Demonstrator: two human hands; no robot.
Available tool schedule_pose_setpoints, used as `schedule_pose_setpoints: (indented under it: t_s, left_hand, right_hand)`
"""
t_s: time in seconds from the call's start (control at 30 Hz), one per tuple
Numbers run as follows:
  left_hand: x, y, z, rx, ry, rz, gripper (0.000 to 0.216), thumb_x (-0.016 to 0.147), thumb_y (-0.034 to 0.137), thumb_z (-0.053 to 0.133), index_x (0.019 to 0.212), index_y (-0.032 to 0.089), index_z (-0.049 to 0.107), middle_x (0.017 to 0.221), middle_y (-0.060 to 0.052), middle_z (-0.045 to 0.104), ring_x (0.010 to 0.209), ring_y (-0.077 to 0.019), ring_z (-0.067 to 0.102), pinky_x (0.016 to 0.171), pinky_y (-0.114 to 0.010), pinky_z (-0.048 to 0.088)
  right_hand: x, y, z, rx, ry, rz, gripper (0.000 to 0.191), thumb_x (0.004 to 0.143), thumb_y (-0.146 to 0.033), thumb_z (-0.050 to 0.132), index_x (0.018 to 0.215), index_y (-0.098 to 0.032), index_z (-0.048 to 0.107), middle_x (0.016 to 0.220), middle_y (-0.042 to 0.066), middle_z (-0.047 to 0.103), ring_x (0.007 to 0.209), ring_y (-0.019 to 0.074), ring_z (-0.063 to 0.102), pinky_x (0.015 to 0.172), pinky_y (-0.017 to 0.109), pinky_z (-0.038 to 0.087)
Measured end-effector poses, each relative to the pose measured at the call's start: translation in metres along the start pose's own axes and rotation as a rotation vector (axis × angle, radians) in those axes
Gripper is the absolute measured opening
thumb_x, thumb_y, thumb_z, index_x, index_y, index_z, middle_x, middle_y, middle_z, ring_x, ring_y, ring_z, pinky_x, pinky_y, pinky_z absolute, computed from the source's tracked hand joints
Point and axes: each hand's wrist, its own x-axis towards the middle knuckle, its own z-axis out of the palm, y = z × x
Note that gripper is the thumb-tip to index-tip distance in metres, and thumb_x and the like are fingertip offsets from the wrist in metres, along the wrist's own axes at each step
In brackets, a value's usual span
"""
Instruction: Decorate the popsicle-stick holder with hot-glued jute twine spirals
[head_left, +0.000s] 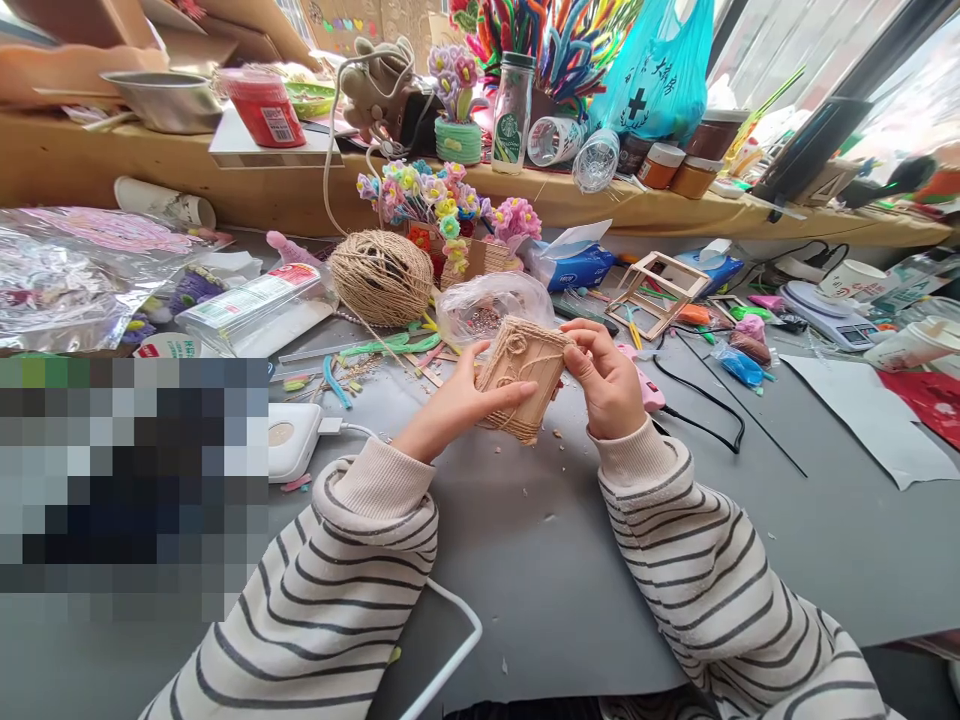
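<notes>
Beyond the flat grey surface's (525, 600) near edge, left hand (465, 405) and right hand (606, 388) hold a tan rectangular wooden piece (541, 374) — best gripped lightly, sparing its curled brown twine (517, 343).

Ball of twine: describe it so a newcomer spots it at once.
On the grey table, look beyond the person's left hand, toward the brown ledge. Left of the clear plastic bag sits the ball of twine: round, tan, wound strands, unlike the colourful flowers beyond.
</notes>
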Motion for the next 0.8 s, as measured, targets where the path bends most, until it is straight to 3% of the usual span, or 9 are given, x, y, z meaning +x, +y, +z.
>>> schedule_pose_setpoints:
  t_s: [0.2, 0.4, 0.8]
  left_hand:
    - [-0.0035, -0.0039, 0.0054, 0.101, 0.163, 0.038, 0.081, 0.055, 0.045, 0.069, 0.122, 0.018, 0.031, 0.112, -0.012, 0.052, 0.101, -0.0243, 0.053, 0.082, -0.037, 0.045]
    - [-0.0099, -0.0038, 0.0092, 0.183, 0.245, 0.029, 0.087, 0.055, 0.049, 0.067, 0.125, 0.017, 0.026, 0.098, -0.01, 0.054, 0.088, -0.0229, 0.056, 0.075, -0.037, 0.046]
    - [-0.009, -0.0093, 0.009, 0.15, 0.259, 0.059, 0.081, 0.055, 0.047, 0.067, 0.122, 0.018, 0.031, 0.102, -0.01, 0.053, 0.094, -0.0245, 0.053, 0.08, -0.039, 0.043]
  right_hand:
    - [0.0004, 0.0, 0.0006, -0.127, 0.017, -0.049, 0.016, 0.078, -0.034, 0.051, 0.087, -0.021, 0.055, 0.097, 0.004, 0.049, 0.084, 0.0131, 0.05, 0.065, 0.026, 0.043]
    - [0.0007, 0.0042, 0.001, -0.171, 0.007, -0.057, 0.017, 0.079, -0.034, 0.049, 0.089, -0.022, 0.055, 0.096, 0.004, 0.051, 0.086, 0.014, 0.049, 0.067, 0.027, 0.042]
    - [0.0007, 0.0043, 0.0007, -0.237, -0.019, -0.102, 0.022, 0.08, -0.038, 0.046, 0.092, -0.024, 0.057, 0.097, 0.005, 0.054, 0.096, 0.0178, 0.049, 0.075, 0.033, 0.043]
